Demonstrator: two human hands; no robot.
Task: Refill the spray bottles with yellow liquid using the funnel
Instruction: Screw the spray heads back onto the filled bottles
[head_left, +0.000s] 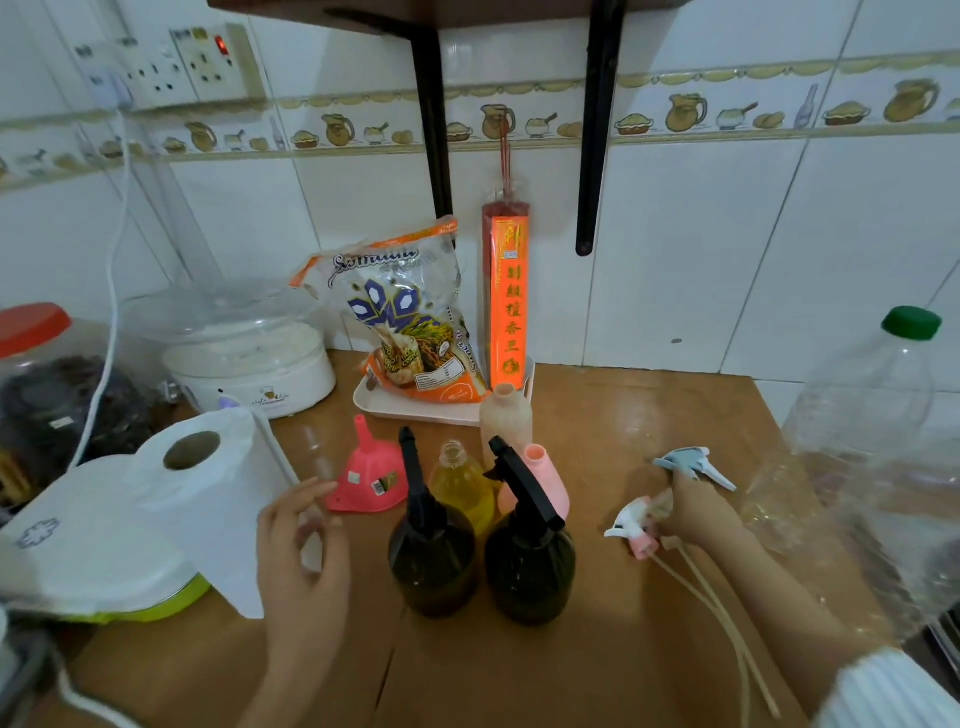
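Two dark spray bottles with black trigger heads stand at the middle of the wooden table, one on the left (432, 551) and one on the right (530, 561). Behind them stand an uncapped clear bottle holding yellow liquid (464, 486), a pink bottle (545, 480) and a pale bottle (505, 418). A pink funnel (370, 475) lies mouth-down to the left. My right hand (696, 512) grips a pink-and-white spray head (636, 525) with long tubes; a blue spray head (693, 462) lies just beyond it. My left hand (301, 545) hovers with loosely curled fingers, holding nothing.
A paper towel roll (208, 483) and a white lid (88, 551) sit at the left, with a steamer (249, 358) and a red-lidded jar (47, 374) behind. A tray (410, 410) holds a rice bag and incense pack. A large clear green-capped bottle (883, 441) stands at the right.
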